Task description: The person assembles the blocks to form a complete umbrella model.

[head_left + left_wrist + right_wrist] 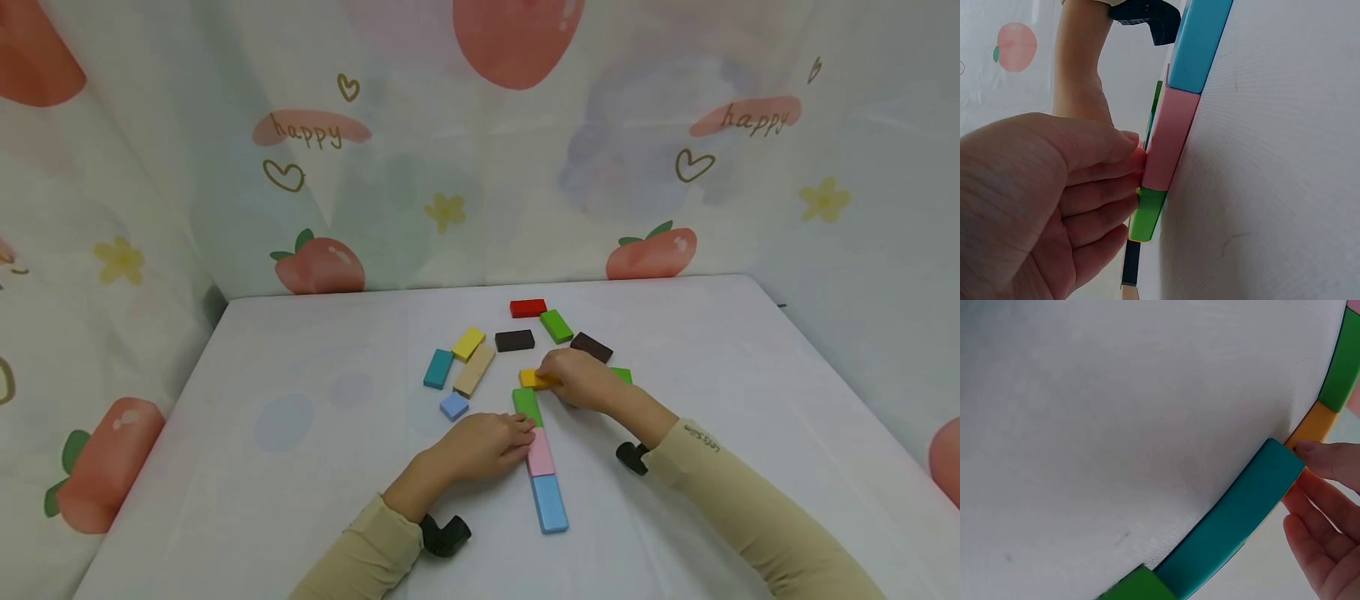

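Observation:
A row of blocks runs away from me: a light blue block (pixel 550 504), a pink block (pixel 540 454) and a green block (pixel 527 404), set end to end. My left hand (pixel 476 446) lies along their left side, its fairly straight fingertips touching the pink and green blocks. At the row's far end, my right hand (pixel 581 379) pinches an orange block (pixel 529 379) between thumb and fingers. In the right wrist view a teal block (pixel 1232 519) lies right by those fingertips; the hand hides it in the head view.
Left of the row lie a small blue block (pixel 454 407), a tan block (pixel 474 371), a teal block (pixel 438 368) and a yellow block (pixel 468 343). Farther back are a red block (pixel 528 308), a green block (pixel 557 326) and two black blocks. Another green block (pixel 622 375) shows beyond my right wrist.

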`<control>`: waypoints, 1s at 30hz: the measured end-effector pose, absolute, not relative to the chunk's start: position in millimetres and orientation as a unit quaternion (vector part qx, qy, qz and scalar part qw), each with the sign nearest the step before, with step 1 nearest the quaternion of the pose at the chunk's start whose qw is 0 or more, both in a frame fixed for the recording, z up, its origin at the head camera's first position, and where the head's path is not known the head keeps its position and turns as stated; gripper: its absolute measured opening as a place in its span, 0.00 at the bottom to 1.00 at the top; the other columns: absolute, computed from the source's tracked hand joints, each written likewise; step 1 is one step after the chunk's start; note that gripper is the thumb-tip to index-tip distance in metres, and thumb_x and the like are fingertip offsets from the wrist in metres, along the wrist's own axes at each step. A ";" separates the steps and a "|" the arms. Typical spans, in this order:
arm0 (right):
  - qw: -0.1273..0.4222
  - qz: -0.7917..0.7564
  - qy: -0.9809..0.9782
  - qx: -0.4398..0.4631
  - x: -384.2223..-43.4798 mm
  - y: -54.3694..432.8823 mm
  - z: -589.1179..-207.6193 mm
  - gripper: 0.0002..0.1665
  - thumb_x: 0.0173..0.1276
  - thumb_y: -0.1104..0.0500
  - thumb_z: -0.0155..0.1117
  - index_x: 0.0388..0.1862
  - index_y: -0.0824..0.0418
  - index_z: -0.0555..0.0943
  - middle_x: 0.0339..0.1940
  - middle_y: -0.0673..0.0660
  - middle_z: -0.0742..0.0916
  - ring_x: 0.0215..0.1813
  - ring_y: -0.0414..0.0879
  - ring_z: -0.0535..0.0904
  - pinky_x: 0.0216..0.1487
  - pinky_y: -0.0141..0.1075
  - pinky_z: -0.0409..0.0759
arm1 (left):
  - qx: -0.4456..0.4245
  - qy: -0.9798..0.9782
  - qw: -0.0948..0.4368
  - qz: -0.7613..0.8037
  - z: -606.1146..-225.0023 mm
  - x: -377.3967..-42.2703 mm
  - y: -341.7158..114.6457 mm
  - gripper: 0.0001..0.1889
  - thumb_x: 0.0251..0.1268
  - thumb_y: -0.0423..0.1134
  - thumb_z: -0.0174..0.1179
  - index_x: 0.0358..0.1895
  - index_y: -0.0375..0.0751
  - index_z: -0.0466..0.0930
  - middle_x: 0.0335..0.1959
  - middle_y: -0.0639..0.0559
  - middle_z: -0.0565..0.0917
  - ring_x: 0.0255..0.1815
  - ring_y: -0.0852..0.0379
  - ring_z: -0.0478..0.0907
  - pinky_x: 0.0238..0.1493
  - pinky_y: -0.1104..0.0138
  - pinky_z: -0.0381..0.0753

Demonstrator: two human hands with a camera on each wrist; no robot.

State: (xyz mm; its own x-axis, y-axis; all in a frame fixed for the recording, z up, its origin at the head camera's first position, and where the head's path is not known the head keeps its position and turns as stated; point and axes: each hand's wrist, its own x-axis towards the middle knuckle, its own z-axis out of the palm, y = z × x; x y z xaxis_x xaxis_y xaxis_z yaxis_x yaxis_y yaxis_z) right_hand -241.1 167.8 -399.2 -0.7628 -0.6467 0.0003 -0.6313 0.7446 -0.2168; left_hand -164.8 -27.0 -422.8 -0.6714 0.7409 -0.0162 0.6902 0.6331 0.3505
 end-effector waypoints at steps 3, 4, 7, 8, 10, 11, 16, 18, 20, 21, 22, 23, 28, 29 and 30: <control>0.031 -0.103 0.930 -0.350 -241.1 168.1 -400.0 0.13 0.55 0.70 0.67 0.41 0.66 0.84 0.37 0.56 0.85 0.42 0.49 0.79 0.48 0.41 0.77 | 0.397 0.901 0.080 0.158 -423.3 -164.9 -26.8 0.19 0.69 0.46 0.50 0.59 0.46 0.75 0.57 0.58 0.75 0.62 0.64 0.66 0.58 0.70 0.67; 0.030 -0.102 0.930 -0.351 -241.1 168.1 -400.2 0.13 0.55 0.70 0.67 0.41 0.66 0.84 0.37 0.56 0.85 0.42 0.49 0.79 0.48 0.41 0.77 | 0.396 0.901 0.081 0.158 -423.2 -164.9 -26.8 0.19 0.69 0.46 0.50 0.59 0.46 0.75 0.57 0.58 0.75 0.62 0.64 0.66 0.58 0.70 0.67; 0.030 -0.101 0.931 -0.350 -240.4 167.8 -399.9 0.13 0.55 0.69 0.67 0.41 0.66 0.84 0.38 0.56 0.85 0.42 0.49 0.79 0.48 0.41 0.77 | 0.396 0.901 0.081 0.159 -422.3 -164.5 -27.1 0.19 0.68 0.46 0.51 0.59 0.46 0.75 0.57 0.58 0.75 0.62 0.64 0.66 0.57 0.70 0.67; 0.031 -0.100 0.931 -0.349 -240.2 167.7 -399.8 0.13 0.55 0.69 0.67 0.41 0.66 0.84 0.38 0.56 0.85 0.42 0.49 0.79 0.48 0.41 0.77 | 0.396 0.901 0.081 0.158 -421.9 -164.4 -27.1 0.19 0.68 0.46 0.51 0.59 0.46 0.75 0.57 0.58 0.75 0.62 0.64 0.66 0.57 0.70 0.67; 0.033 -0.099 0.932 -0.346 -239.7 167.4 -399.4 0.13 0.56 0.69 0.66 0.42 0.66 0.84 0.38 0.56 0.85 0.43 0.49 0.79 0.49 0.41 0.77 | 0.396 0.901 0.082 0.159 -421.1 -164.1 -27.0 0.19 0.68 0.46 0.51 0.58 0.46 0.75 0.57 0.58 0.75 0.62 0.64 0.66 0.57 0.70 0.67; 0.033 -0.097 0.932 -0.346 -239.4 167.3 -399.3 0.13 0.56 0.69 0.66 0.42 0.66 0.84 0.38 0.57 0.85 0.43 0.49 0.79 0.49 0.41 0.77 | 0.396 0.901 0.082 0.159 -420.7 -164.1 -27.0 0.19 0.68 0.46 0.51 0.58 0.46 0.75 0.57 0.58 0.75 0.62 0.64 0.66 0.57 0.70 0.67; 0.031 -0.092 0.932 -0.348 -238.6 167.5 -399.3 0.13 0.56 0.70 0.66 0.42 0.67 0.84 0.38 0.57 0.85 0.43 0.49 0.79 0.48 0.41 0.77 | 0.394 0.902 0.084 0.157 -419.0 -163.6 -27.0 0.19 0.68 0.46 0.51 0.58 0.46 0.75 0.57 0.58 0.75 0.62 0.64 0.66 0.57 0.70 0.67; 0.026 -0.093 0.931 -0.351 -238.3 167.8 -399.5 0.13 0.56 0.70 0.66 0.42 0.67 0.84 0.38 0.57 0.85 0.42 0.49 0.79 0.48 0.41 0.77 | 0.394 0.902 0.085 0.157 -418.7 -163.4 -26.9 0.19 0.68 0.46 0.51 0.58 0.46 0.75 0.57 0.58 0.75 0.62 0.64 0.66 0.57 0.70 0.67; 0.021 -0.093 0.930 -0.355 -238.2 167.9 -399.9 0.13 0.55 0.70 0.66 0.41 0.67 0.84 0.38 0.57 0.85 0.42 0.49 0.79 0.48 0.41 0.77 | 0.393 0.902 0.085 0.157 -418.8 -163.3 -26.8 0.19 0.68 0.46 0.51 0.59 0.46 0.75 0.57 0.58 0.75 0.62 0.64 0.65 0.57 0.70 0.67; 0.018 -0.092 0.929 -0.358 -238.2 168.1 -400.0 0.12 0.55 0.70 0.66 0.41 0.67 0.84 0.38 0.57 0.85 0.42 0.49 0.79 0.48 0.41 0.78 | 0.393 0.902 0.085 0.157 -418.8 -163.3 -26.8 0.19 0.68 0.46 0.51 0.59 0.46 0.75 0.57 0.58 0.75 0.62 0.64 0.65 0.58 0.70 0.67; 0.018 -0.093 0.929 -0.357 -238.3 168.0 -400.2 0.13 0.55 0.70 0.66 0.41 0.67 0.84 0.38 0.57 0.85 0.42 0.49 0.79 0.48 0.41 0.77 | 0.392 0.902 0.085 0.157 -419.0 -163.4 -26.8 0.19 0.68 0.46 0.51 0.59 0.46 0.75 0.57 0.58 0.75 0.62 0.64 0.65 0.58 0.70 0.67; 0.018 -0.093 0.929 -0.357 -238.5 168.0 -400.4 0.13 0.55 0.70 0.66 0.41 0.66 0.84 0.38 0.57 0.85 0.42 0.49 0.80 0.48 0.40 0.77 | 0.393 0.902 0.085 0.157 -419.3 -163.4 -26.7 0.19 0.68 0.46 0.51 0.59 0.46 0.75 0.57 0.58 0.75 0.62 0.64 0.65 0.58 0.70 0.67; 0.026 -0.091 0.932 -0.350 -239.0 167.5 -399.5 0.13 0.56 0.68 0.67 0.42 0.66 0.84 0.39 0.57 0.85 0.43 0.49 0.79 0.49 0.41 0.77 | 0.394 0.902 0.078 0.157 -420.5 -163.8 -26.3 0.18 0.68 0.46 0.51 0.58 0.46 0.76 0.57 0.58 0.75 0.62 0.64 0.66 0.58 0.70 0.67; 0.027 -0.091 0.932 -0.350 -238.9 167.3 -398.9 0.13 0.56 0.68 0.67 0.42 0.66 0.84 0.39 0.57 0.85 0.44 0.49 0.79 0.49 0.41 0.77 | 0.394 0.902 0.075 0.158 -420.7 -163.8 -26.1 0.18 0.68 0.46 0.51 0.58 0.46 0.76 0.56 0.58 0.76 0.61 0.64 0.66 0.57 0.70 0.67; 0.027 -0.092 0.932 -0.350 -238.7 167.0 -398.1 0.13 0.56 0.68 0.67 0.42 0.66 0.84 0.39 0.57 0.85 0.44 0.50 0.79 0.49 0.41 0.77 | 0.394 0.902 0.072 0.158 -420.7 -163.8 -26.0 0.18 0.68 0.46 0.51 0.57 0.46 0.76 0.56 0.58 0.76 0.61 0.64 0.66 0.57 0.70 0.67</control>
State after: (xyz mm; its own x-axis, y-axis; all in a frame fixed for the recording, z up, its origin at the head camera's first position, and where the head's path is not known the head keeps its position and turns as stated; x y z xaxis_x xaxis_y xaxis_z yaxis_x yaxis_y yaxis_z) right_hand -238.7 167.0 -398.1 -0.7533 -0.6575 0.0138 -0.6474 0.7378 -0.1912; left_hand -163.8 -26.0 -420.7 -0.6783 0.7348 -0.0064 0.6891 0.6391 0.3416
